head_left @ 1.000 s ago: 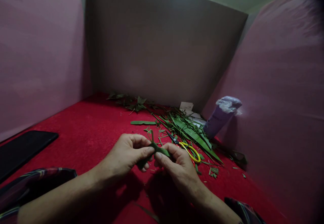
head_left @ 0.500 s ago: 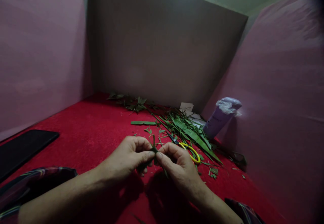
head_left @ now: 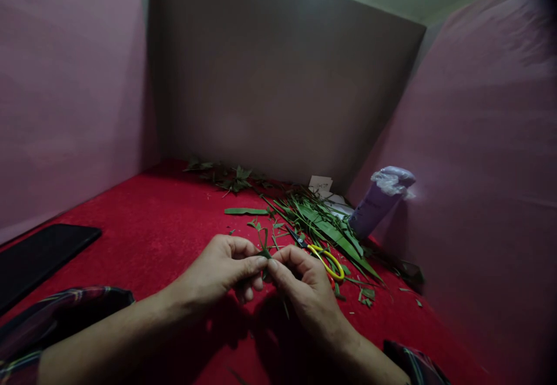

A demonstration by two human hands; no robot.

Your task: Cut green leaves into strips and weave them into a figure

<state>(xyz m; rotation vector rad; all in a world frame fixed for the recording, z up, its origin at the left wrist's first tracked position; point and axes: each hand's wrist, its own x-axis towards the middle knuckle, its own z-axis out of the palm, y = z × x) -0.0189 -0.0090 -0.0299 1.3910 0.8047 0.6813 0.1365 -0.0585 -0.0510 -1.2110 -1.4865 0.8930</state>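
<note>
Between the fingertips of both hands is a small folded piece of green leaf (head_left: 265,254), with thin ends poking up above it and a strand hanging below. My left hand (head_left: 232,266) pinches it from the left between thumb and forefinger. From the right, my right hand (head_left: 304,278) pinches the same piece, thumb tip close to the left thumb. How the leaf is folded is mostly hidden by the fingers. Just beyond my right hand lies a pair of scissors (head_left: 328,261) with yellow handles and dark blades.
A heap of long green leaves (head_left: 324,225) lies behind the scissors on the red cloth (head_left: 152,222). A purple plastic-wrapped package (head_left: 378,202) leans at the right wall. Leafy scraps (head_left: 237,181) lie at the back, and a dark flat object (head_left: 47,257) at the left.
The fingers have shifted slightly around the leaf piece. Less of the dark leaf shows beneath my left hand, and a thin strand now hangs more visibly beside my right thumb.
</note>
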